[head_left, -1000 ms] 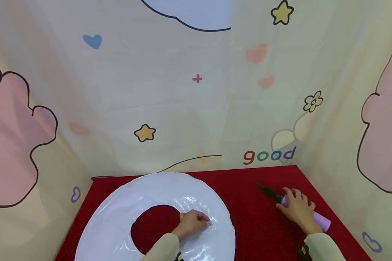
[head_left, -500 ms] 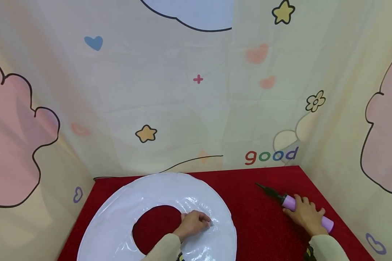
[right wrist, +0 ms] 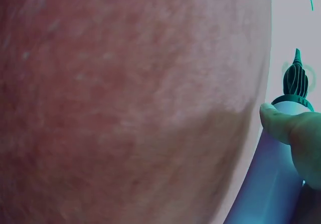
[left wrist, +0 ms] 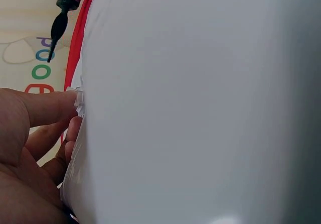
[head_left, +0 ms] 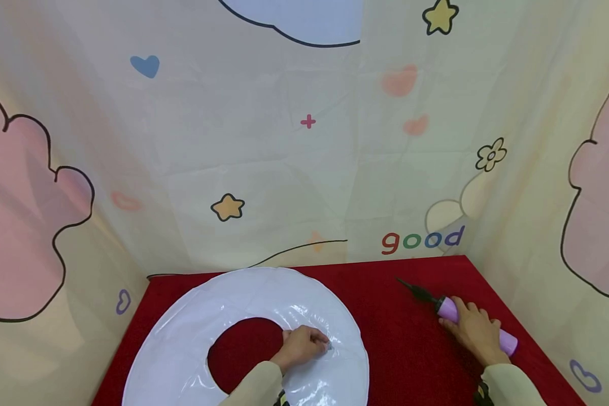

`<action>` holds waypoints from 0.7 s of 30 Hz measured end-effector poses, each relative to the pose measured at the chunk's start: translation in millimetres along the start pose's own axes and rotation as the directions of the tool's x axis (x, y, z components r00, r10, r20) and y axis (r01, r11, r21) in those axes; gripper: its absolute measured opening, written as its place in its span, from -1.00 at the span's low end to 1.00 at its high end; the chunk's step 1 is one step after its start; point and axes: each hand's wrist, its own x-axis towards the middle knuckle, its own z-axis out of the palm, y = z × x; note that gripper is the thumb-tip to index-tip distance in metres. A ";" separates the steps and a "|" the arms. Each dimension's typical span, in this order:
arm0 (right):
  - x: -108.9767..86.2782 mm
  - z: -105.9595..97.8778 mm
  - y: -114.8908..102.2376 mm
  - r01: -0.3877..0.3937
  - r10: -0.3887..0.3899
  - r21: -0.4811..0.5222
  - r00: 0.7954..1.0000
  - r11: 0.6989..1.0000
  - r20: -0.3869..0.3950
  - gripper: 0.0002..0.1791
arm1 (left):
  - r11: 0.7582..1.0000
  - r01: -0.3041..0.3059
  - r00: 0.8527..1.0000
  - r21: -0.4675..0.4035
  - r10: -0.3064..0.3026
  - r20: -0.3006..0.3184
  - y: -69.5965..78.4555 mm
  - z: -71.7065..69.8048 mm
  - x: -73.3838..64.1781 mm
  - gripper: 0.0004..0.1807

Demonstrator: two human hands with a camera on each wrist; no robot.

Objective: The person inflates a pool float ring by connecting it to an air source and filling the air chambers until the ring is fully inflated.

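A white inflated swim ring (head_left: pixel 182 338) lies on the red cloth. My left hand (head_left: pixel 299 348) rests over its right side and pinches the small clear valve (left wrist: pixel 78 102) between thumb and fingers. To the right, my right hand (head_left: pixel 475 334) grips a purple hand pump (head_left: pixel 508 342) from above, thumb on the near side and fingers across the far side. The pump's black tapered nozzle (head_left: pixel 420 292) points toward the back left, apart from the ring. In the right wrist view the thumb (right wrist: pixel 281 123) lies along the barrel just behind the black collar.
Red cloth (head_left: pixel 385 338) covers the table and shows through the ring's hole and between the ring and the pump. A pale printed curtain (head_left: pixel 264 141) with hearts, stars and the word "good" stands close behind and along both sides.
My right hand has shifted slightly back along the pump, so more of the purple barrel shows ahead of it. The left hand stays at the valve.
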 end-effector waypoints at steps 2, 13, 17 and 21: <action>-1.8 -1.8 -4.2 0.026 -0.027 -0.010 0.998 1.000 -0.053 -0.18 | 1.000 0.005 1.000 -0.001 -0.005 0.001 -1.2 1.0 0.3 -0.92; -10.2 -23.4 -35.1 0.150 -0.166 -0.090 0.963 0.985 -0.213 -0.24 | 1.000 0.014 1.000 0.005 -0.014 0.010 -2.9 2.9 0.7 -0.92; -17.9 -34.4 -49.3 0.195 -0.223 -0.137 0.948 0.971 -0.227 -0.24 | 1.000 0.016 1.000 0.002 -0.016 0.016 -2.4 2.9 0.9 -0.92; -26.7 -43.7 -64.5 0.264 -0.305 -0.184 0.920 0.947 -0.247 -0.25 | 1.000 0.012 1.000 0.002 -0.012 0.011 -2.2 2.5 1.0 -0.92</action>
